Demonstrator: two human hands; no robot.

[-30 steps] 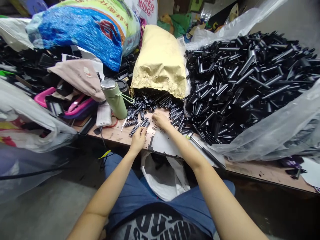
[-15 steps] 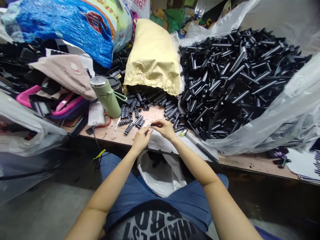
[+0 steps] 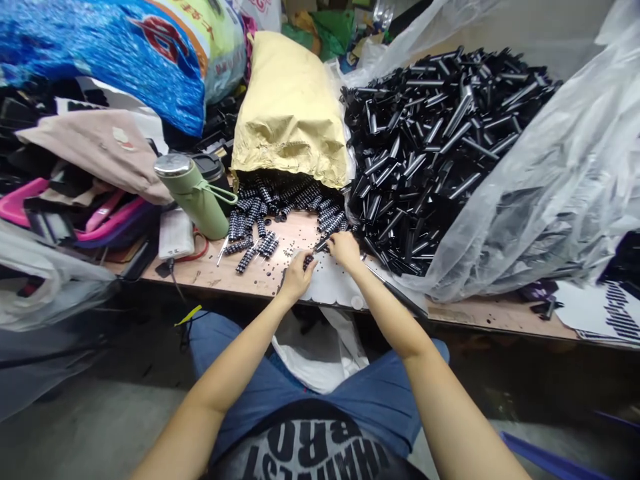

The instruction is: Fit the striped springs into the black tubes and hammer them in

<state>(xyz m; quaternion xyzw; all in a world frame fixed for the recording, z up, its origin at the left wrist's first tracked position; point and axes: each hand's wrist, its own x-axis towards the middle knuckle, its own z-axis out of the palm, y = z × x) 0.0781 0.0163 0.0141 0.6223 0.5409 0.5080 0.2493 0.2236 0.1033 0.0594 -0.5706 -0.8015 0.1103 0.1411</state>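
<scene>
Clutter hems in the work on every side. A yellow-brown paper sack (image 3: 290,113) lies on its side behind the hands, its open mouth spilling small black-and-white ribbed cylinders (image 3: 280,203) over the wooden tabletop (image 3: 220,273). To the right, a big heap of glossy black plastic tubes (image 3: 440,140) rests on clear plastic sheeting (image 3: 545,200) and crowds right up to the right hand (image 3: 344,248). To the left stands a tilted pale green flask with a steel lid (image 3: 193,193), with a white power bank (image 3: 175,233) just beside it; farther left are pink plastic frames (image 3: 95,217), a beige cloth (image 3: 95,150) and a blue woven bag (image 3: 115,53).

The left hand (image 3: 297,277) pinches one small ribbed black piece (image 3: 309,261) between thumb and fingertips, low over the table's near edge. The right hand, fingers curled together, holds a thin dark part close to it; whether the two parts touch cannot be told. Tiny black beads (image 3: 280,257) lie scattered around. A white bag (image 3: 320,353) hangs below the edge, above the person's blue-clad lap. The floor is grey concrete.
</scene>
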